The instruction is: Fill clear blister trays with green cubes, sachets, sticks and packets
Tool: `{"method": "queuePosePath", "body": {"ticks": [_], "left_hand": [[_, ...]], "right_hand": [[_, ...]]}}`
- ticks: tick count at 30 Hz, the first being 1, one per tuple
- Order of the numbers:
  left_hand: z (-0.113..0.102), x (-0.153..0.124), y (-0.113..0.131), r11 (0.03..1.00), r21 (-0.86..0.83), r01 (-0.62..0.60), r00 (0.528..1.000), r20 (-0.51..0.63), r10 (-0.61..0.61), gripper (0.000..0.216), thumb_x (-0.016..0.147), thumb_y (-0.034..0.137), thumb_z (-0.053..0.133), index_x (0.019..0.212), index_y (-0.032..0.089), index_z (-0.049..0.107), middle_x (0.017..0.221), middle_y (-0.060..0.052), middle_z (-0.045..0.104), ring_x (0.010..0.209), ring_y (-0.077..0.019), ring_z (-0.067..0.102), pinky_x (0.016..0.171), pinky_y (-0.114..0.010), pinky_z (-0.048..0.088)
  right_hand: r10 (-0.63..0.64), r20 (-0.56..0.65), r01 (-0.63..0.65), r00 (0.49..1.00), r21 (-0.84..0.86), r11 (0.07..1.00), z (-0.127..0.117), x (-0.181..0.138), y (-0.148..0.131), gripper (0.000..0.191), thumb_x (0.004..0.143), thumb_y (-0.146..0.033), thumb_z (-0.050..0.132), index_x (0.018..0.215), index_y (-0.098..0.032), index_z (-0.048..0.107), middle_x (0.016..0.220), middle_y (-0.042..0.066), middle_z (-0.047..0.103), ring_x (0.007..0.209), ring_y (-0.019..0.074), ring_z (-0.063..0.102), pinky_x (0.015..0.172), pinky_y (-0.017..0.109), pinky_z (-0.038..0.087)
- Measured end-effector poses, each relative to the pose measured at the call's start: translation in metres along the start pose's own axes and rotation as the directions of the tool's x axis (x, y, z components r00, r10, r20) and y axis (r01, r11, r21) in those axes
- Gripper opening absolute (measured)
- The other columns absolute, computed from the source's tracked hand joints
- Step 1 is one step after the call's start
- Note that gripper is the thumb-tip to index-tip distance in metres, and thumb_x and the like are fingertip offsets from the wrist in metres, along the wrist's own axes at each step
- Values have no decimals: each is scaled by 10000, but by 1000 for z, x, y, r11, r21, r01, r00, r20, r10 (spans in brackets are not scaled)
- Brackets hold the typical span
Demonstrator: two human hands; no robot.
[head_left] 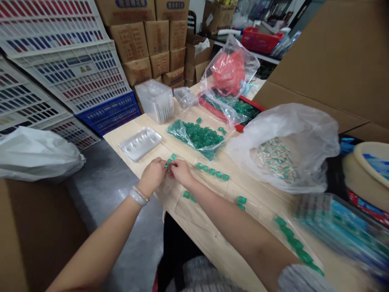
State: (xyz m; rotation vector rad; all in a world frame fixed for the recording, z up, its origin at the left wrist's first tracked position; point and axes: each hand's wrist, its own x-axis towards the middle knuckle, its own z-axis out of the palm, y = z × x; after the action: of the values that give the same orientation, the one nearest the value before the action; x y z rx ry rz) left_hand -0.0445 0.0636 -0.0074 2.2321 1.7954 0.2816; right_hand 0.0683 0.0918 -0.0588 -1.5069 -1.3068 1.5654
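While a white plastic bag is lying slumped at the left edge, in front of stacked white racks and a blue crate, the person is working at the near-left corner of a wooden table. A white blister tray is resting just far and left of the left hand, which is wearing a pale bracelet at the wrist. That hand is pinching a small green piece with its fingertips, and the right hand is meeting it from the other side, gripping the same piece. Both hands are thus clamped on it, close over the tabletop.

A short row of green pieces is lying immediately right of the right hand, its long axis running rightward and slightly nearer, which makes the right hand the closer one to the row and the left hand the closer one to the tray. Farther off, an open bag of green pieces is sitting on the wood. To the right a large clear bag of mixed-coloured pieces is bulging, and blurred blue packets are lying at the near right.
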Motion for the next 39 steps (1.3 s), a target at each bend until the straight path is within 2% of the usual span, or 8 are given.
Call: {"method": "queuePosePath", "body": {"ticks": [6,11,15,19,27,30,34,39], "left_hand": [[-2,12,-16,983,-140,-115,989,79,127,211,739,150,464,868,167,630,812,-56,576,783,-163,548,741,-260,423],[9,8,-20,972,-234,-12,998,60,27,301,706,162,472,974,137,607,861,-78,591,808,-180,553,770,-292,430],[15,0,-17,918,-374,129,992,56,-117,448,671,146,456,1113,96,507,954,-101,598,820,-181,574,778,-310,447],[18,-6,-15,782,-600,165,984,51,-169,392,664,141,410,1036,116,530,927,-79,620,861,-173,575,825,-342,435],[12,-7,-10,337,-904,263,913,120,-390,329,599,163,452,909,115,550,793,-35,609,702,-129,568,737,-309,457],[14,-7,-14,486,-827,284,895,46,-444,290,616,163,446,870,112,578,819,-56,611,699,-142,567,716,-308,459],[19,-9,-18,792,-583,181,961,-67,-269,243,669,171,446,818,127,633,825,-70,619,792,-170,564,779,-314,436],[23,-10,-17,903,-424,69,988,-98,-122,260,695,144,421,819,140,650,786,-59,607,771,-158,555,740,-280,439]], "right_hand": [[-27,-13,27,1000,-11,1000,0,1,3,136,721,-103,399,689,-187,501,466,-43,488,409,117,537,398,228,448],[-58,8,59,998,-84,995,-2,-2,3,120,727,-121,392,718,-183,495,511,-30,507,446,121,543,450,240,448],[-344,-5,323,939,-333,886,-7,-14,2,206,688,-97,431,854,-171,529,686,11,559,629,136,556,623,268,453],[-521,101,495,847,-506,706,-9,-25,-3,242,728,-139,441,951,-159,531,860,63,539,794,157,513,738,286,413],[-414,110,407,904,-522,749,-12,-19,-7,195,661,-55,446,814,-162,504,709,4,494,655,124,458,648,247,382],[-405,102,402,908,-478,781,-14,-17,-3,210,633,-34,430,786,-166,487,675,-16,472,619,113,445,606,231,370],[-389,84,387,917,-416,823,-15,-16,3,217,627,-34,418,785,-172,474,645,-30,462,595,109,442,588,228,364],[-388,85,390,918,-385,837,-15,-16,5,164,659,-97,451,800,-178,477,663,-23,478,603,116,449,595,241,370]]}}
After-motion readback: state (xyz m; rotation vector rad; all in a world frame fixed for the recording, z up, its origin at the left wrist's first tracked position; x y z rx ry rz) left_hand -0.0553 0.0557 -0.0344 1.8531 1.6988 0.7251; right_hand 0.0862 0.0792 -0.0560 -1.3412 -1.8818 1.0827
